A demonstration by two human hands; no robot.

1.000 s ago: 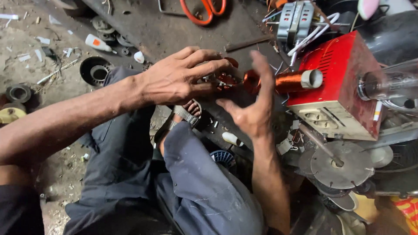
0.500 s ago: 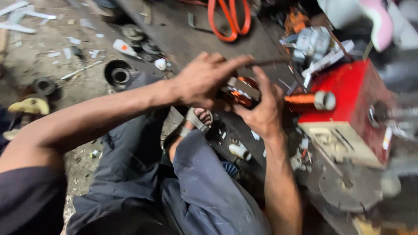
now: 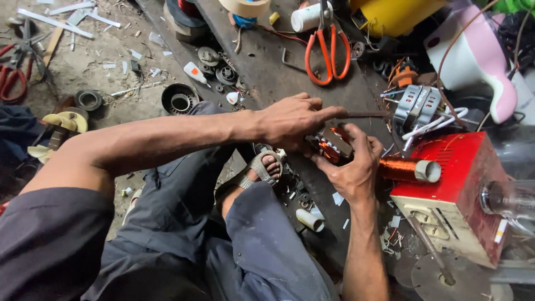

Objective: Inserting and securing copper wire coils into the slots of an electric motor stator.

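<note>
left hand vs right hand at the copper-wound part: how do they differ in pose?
The left hand lies palm down over the copper-wound part, forefinger stretched out along a thin rod; the right hand comes from below, fingers curled up around it. The left arm crosses the picture from the left; the right arm rises from the bottom edge. Both hands are bare and touch the same part.

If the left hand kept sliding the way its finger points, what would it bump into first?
The left hand points right along a thin dark rod. Straight on, it would probably first meet the grey metal motor part with white wires, though depth is hard to judge.
</note>
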